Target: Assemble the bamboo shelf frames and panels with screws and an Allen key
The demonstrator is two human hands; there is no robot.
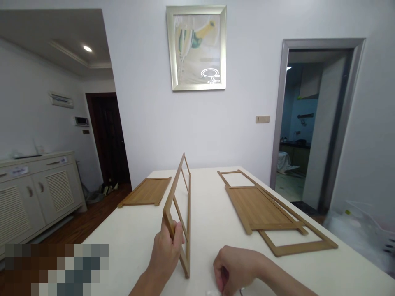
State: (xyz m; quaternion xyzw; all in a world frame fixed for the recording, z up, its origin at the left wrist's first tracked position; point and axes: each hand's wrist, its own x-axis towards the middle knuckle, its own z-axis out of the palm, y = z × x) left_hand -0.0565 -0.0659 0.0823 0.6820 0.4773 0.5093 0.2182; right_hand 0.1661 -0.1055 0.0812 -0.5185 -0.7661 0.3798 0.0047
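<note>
My left hand (166,244) grips the near end of a wooden ladder-like frame (189,213), its fingers wrapped round the wood. The frame stands on edge on the white table (123,238), with thin crossbars between its two long rails. To the right, my right hand (233,265) is low over the near table edge with its fingers curled down and pinched together. Whatever is between those fingertips is hidden; a small clear scrap and a bit of dark metal show just beside them, partly cut off by the lower edge.
A slatted wooden panel (148,191) lies at the table's left. On the right, another wooden panel (262,205) rests over a flat open wooden frame (304,248). Clear plastic wrapping (354,230) sits beyond the right edge. A wall stands behind the table.
</note>
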